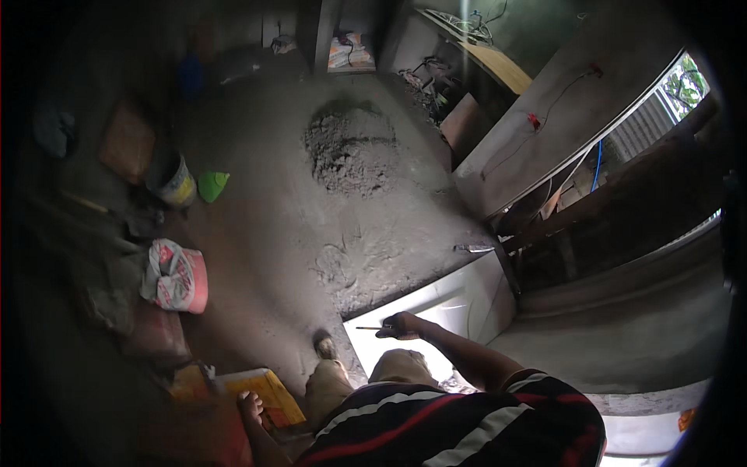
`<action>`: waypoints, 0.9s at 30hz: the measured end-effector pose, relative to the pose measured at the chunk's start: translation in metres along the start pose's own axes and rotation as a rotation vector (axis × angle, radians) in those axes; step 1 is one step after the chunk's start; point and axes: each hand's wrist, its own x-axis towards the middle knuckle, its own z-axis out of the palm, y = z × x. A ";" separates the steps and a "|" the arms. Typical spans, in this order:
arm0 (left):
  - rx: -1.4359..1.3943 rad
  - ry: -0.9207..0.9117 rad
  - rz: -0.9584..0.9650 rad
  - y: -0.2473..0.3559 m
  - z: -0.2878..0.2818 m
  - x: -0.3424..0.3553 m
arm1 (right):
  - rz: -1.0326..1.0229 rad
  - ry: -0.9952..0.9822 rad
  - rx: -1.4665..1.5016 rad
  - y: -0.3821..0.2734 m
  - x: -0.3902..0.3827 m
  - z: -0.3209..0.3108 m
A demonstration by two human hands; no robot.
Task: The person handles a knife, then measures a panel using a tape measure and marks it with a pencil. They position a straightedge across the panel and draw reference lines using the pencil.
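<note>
My right hand point(401, 325) is closed around a thin pencil-like stick point(369, 328), which points left over a large white panel point(459, 300). The glossy panel lies by my legs, its left corner near my foot point(323, 342). Low on the left, my left hand point(250, 406) hangs with its fingers curled in, and nothing shows in them. It is next to a yellow box point(274, 393) with a pale top edge. Beyond the panel's far edge lies a small, light-coloured tool point(473, 248), its exact kind unclear.
A heap of grey mortar mix point(354, 148) sits on the dusty floor ahead. Along the left stand a bucket point(177, 184), a green scoop-like piece point(212, 185) and a red-white sack point(175, 276). A leaning board point(537, 117) and dark clutter border the right.
</note>
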 end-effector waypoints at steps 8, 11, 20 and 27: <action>-0.371 -0.102 -0.121 0.086 -0.006 0.073 | -0.164 -0.004 -0.129 -0.021 0.144 -0.058; -0.352 -0.063 -0.119 0.134 0.018 0.099 | -0.112 -0.057 -0.168 -0.032 0.200 -0.082; -0.130 0.110 -0.141 0.320 0.111 0.151 | -0.030 -0.112 -0.197 -0.041 0.412 -0.224; 0.185 0.033 -0.204 0.465 0.182 0.221 | -0.069 0.060 -0.188 -0.074 0.519 -0.386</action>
